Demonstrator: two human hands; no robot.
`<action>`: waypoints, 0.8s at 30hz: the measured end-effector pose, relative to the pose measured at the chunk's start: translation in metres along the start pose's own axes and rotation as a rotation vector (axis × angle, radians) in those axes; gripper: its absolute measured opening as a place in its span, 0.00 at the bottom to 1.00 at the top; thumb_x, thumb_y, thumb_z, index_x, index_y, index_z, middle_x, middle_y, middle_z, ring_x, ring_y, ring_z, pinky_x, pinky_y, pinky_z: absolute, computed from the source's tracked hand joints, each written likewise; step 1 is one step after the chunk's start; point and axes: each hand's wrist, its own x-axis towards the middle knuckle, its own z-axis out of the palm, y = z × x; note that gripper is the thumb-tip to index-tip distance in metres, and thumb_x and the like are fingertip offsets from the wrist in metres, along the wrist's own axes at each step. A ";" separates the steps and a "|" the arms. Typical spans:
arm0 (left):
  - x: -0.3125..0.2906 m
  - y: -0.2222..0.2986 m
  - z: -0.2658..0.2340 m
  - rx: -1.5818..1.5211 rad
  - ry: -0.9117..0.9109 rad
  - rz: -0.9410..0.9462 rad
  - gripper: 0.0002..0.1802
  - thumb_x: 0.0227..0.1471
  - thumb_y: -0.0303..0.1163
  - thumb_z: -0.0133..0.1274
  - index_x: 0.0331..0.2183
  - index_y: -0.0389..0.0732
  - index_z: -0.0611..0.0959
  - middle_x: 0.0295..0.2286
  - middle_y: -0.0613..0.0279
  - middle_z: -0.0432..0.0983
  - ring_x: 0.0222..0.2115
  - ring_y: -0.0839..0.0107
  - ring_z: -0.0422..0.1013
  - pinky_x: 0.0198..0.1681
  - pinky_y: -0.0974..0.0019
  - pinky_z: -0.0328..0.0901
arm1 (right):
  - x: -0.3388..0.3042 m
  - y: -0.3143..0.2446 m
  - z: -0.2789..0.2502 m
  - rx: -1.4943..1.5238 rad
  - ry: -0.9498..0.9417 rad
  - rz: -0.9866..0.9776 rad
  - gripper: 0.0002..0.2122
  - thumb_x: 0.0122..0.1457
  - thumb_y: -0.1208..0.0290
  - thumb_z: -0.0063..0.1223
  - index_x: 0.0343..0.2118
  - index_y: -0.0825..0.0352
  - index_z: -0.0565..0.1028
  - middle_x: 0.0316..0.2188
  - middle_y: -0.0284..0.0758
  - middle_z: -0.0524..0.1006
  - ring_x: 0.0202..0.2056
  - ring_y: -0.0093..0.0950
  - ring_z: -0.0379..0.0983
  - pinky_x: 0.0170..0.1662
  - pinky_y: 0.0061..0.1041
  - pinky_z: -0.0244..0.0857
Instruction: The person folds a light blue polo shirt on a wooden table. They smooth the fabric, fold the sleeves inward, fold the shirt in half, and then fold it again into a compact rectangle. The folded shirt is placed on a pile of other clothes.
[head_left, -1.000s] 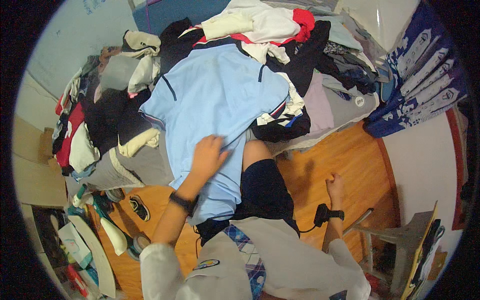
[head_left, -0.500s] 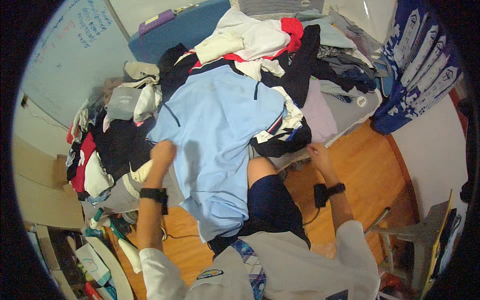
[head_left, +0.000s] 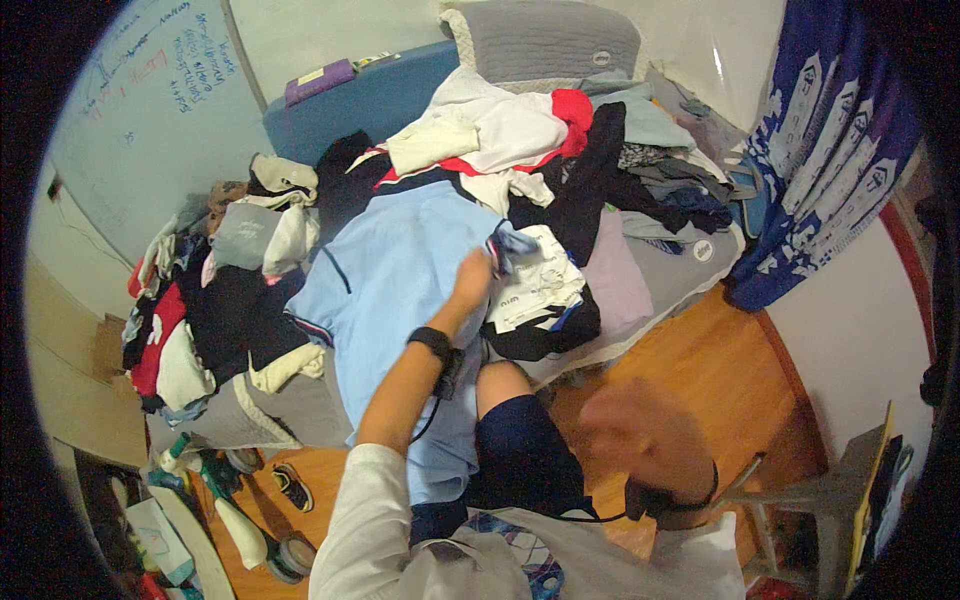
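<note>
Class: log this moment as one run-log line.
left hand: gripping light blue shirt sleeve | right hand: blurred, empty, above floor | shirt: on bed

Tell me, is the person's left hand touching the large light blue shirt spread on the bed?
Touching. In the head view the left hand rests on the light blue shirt, its fingers at the sleeve edge.
</note>
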 end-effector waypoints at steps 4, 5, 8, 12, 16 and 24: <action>-0.019 0.043 -0.111 -0.722 0.052 0.240 0.18 0.41 0.43 0.40 0.32 0.41 0.72 0.29 0.62 0.68 0.33 0.69 0.64 0.40 0.66 0.57 | 0.038 0.046 0.023 0.030 0.293 0.231 0.05 0.43 0.76 0.48 0.26 0.69 0.70 0.27 0.37 0.70 0.30 0.33 0.66 0.34 0.26 0.60; -0.034 0.060 -0.145 -0.725 0.057 0.267 0.20 0.41 0.43 0.41 0.35 0.39 0.70 0.32 0.61 0.67 0.35 0.68 0.64 0.42 0.65 0.56 | 0.046 0.055 0.030 -0.006 0.334 0.229 0.05 0.43 0.77 0.47 0.26 0.70 0.70 0.26 0.38 0.70 0.29 0.33 0.66 0.34 0.26 0.59; -0.097 0.134 -0.243 -0.822 0.009 0.343 0.23 0.42 0.41 0.42 0.40 0.36 0.67 0.37 0.58 0.65 0.36 0.67 0.63 0.42 0.65 0.56 | 0.071 0.062 0.063 0.080 0.488 -0.006 0.10 0.40 0.77 0.49 0.29 0.71 0.70 0.30 0.40 0.68 0.35 0.35 0.64 0.39 0.26 0.57; -0.183 0.236 -0.268 0.700 0.786 1.072 0.15 0.47 0.30 0.40 0.38 0.35 0.67 0.32 0.61 0.67 0.29 0.74 0.64 0.29 0.75 0.60 | 0.123 0.034 0.121 0.312 0.100 -0.200 0.40 0.29 0.65 0.59 0.48 0.72 0.52 0.43 0.47 0.58 0.47 0.40 0.51 0.50 0.30 0.45; -0.262 0.269 -0.246 0.802 0.870 1.056 0.17 0.45 0.36 0.42 0.37 0.37 0.69 0.29 0.60 0.66 0.29 0.74 0.63 0.33 0.72 0.59 | 0.107 -0.062 0.186 0.750 -0.630 -0.536 0.47 0.32 0.49 0.55 0.50 0.76 0.45 0.51 0.54 0.45 0.53 0.42 0.42 0.54 0.31 0.39; -0.284 0.223 -0.277 0.896 0.576 0.595 0.17 0.45 0.37 0.42 0.37 0.37 0.69 0.28 0.60 0.66 0.28 0.74 0.63 0.33 0.73 0.59 | 0.063 -0.152 0.200 1.089 -0.831 -1.098 0.34 0.35 0.54 0.54 0.43 0.71 0.58 0.35 0.47 0.67 0.37 0.41 0.64 0.41 0.31 0.57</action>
